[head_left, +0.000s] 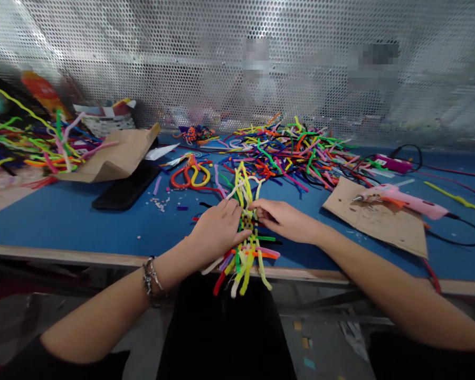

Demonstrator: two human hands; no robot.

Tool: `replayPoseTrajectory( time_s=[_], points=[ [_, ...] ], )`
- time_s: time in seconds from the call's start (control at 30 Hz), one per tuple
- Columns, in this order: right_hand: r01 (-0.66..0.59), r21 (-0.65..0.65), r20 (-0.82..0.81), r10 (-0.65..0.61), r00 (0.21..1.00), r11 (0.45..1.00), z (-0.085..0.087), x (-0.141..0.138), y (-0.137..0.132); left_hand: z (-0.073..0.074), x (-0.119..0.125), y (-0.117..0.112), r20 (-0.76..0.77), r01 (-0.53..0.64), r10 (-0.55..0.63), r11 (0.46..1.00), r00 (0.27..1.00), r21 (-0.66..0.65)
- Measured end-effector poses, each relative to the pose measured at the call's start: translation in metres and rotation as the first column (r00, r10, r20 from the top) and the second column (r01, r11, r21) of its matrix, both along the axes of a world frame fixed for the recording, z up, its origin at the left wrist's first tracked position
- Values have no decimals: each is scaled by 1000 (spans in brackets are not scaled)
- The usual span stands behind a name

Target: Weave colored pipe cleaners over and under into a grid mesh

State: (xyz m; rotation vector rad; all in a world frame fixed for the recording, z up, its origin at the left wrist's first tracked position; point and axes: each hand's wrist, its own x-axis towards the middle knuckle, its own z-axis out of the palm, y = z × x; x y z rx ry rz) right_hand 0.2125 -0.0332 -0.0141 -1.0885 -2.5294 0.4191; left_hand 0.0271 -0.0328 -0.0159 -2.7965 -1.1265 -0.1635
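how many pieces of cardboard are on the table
2. One cardboard piece lies flat at the right, under the pink glue gun; a folded cardboard piece sits at the left. Others may be hidden under the loose pipe cleaners.

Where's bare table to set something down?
Barest: the blue table left of your left hand, between the black phone and the front edge. Crowded: pipe cleaner pile behind, cardboard and glue gun at right.
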Motion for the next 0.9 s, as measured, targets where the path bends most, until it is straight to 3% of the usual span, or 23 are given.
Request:
replayPoseTrajectory(
  time_s=[0.57, 0.9],
  points=[
    [15, 69, 77, -20, 997, 997, 2, 4, 3, -3, -4, 11, 75, 64, -55, 990, 996, -128],
    [-13, 19, 46, 12, 999, 1000, -1, 6, 9, -4, -4, 8, 161, 52, -14, 971, 987, -234]
  ],
)
